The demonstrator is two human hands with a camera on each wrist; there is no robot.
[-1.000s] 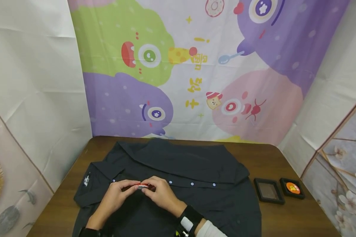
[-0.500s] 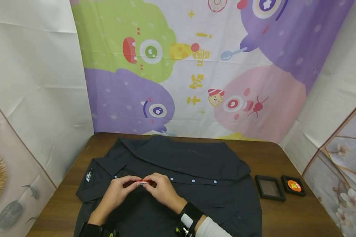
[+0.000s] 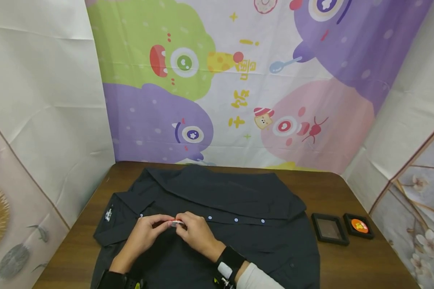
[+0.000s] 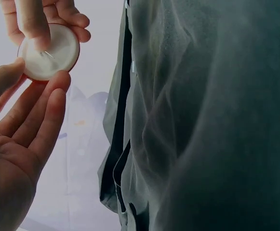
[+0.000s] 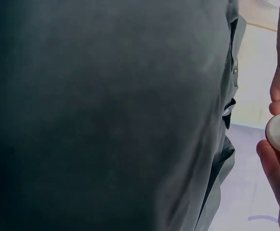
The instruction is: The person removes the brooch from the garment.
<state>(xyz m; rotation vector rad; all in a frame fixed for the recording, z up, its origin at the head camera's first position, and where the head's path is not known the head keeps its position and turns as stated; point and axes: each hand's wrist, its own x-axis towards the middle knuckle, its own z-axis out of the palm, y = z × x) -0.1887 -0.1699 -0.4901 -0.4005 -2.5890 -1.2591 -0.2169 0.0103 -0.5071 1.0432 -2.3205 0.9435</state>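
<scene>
Both hands meet over a dark button shirt (image 3: 246,249) spread on the table, holding a round pin badge (image 4: 65,50) between them. Its white back and pin face the left wrist camera, and a red rim runs round it. The left hand (image 3: 144,237) pinches the rim between thumb and fingers. From the other side, the right hand (image 3: 199,233) grips the badge, with a digit pressed on the back at the pin. Part of the badge (image 5: 278,132) shows at the edge of the right wrist view; its front is hidden.
On the table's right side lie a black frame (image 3: 314,230) with a see-through middle and a smaller black case (image 3: 369,233) holding an orange round badge (image 3: 359,226). A cartoon-printed cloth (image 3: 235,152) hangs behind the brown wooden table (image 3: 369,265).
The badge has tilted slightly between the fingertips, and the right fingers have shifted a little on it. The head view has moved slightly. Shirt, frame and case lie as before.
</scene>
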